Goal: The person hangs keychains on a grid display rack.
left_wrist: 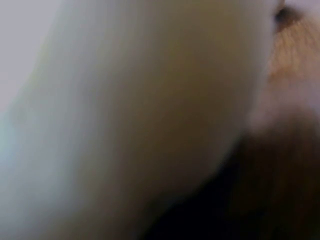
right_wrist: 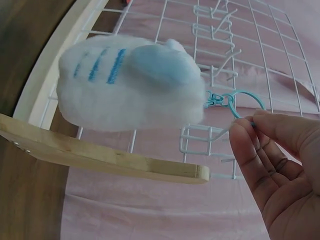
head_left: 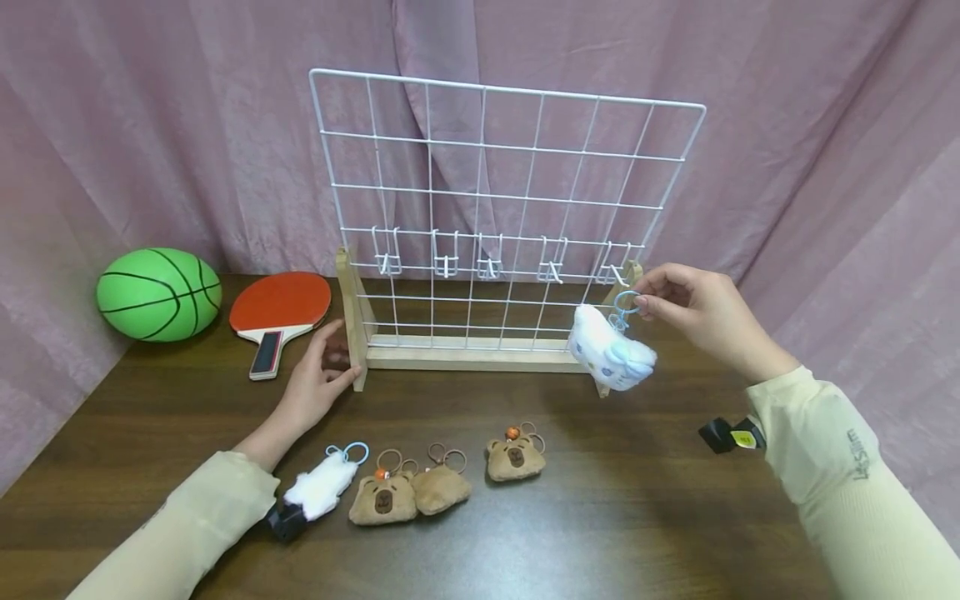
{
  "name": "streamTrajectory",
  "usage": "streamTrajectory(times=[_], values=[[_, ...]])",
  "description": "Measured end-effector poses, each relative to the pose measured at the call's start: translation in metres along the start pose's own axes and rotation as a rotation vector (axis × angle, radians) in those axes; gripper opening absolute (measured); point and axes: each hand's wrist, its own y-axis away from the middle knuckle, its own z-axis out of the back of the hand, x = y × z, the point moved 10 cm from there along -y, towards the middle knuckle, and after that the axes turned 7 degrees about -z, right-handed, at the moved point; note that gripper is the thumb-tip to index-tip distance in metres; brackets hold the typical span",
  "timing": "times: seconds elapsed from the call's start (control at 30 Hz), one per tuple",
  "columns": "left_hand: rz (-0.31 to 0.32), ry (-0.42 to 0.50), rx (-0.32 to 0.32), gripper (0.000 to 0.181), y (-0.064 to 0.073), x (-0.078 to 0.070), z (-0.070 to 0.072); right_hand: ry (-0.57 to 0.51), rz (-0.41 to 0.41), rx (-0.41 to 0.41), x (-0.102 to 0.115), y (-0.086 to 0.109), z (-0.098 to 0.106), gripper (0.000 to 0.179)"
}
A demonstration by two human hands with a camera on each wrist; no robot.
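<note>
My right hand pinches the light-blue ring of a white plush keychain between thumb and fingertips. The plush hangs tilted in front of the rack's right end; the right wrist view shows blue stripes and a pale-blue patch on it, with the ring close to a white hook. A white wire grid rack stands on a wooden base, with several hooks in a row. My left hand grips the base's left wooden upright, thumb on its front edge. Blurred sleeve fills most of the left wrist view.
Several brown plush bear keychains and another white plush keychain lie on the table in front. A green ball and a red table tennis paddle are at the left. Pink curtains hang behind.
</note>
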Motion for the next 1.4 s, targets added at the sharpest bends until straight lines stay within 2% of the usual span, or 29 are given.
streamTrajectory(times=[0.2, 0.53, 1.4], values=[[0.007, -0.01, 0.004, 0.072, 0.0, -0.002, 0.0, -0.021, -0.001, -0.016, 0.001, -0.009, 0.004, 0.011], [0.004, 0.015, 0.01, 0.073, 0.001, -0.001, -0.002, -0.017, -0.04, 0.005, -0.011, -0.019, -0.004, 0.01], [0.014, 0.013, 0.007, 0.074, 0.001, -0.001, -0.001, 0.109, -0.038, -0.033, -0.017, -0.025, -0.009, 0.01]])
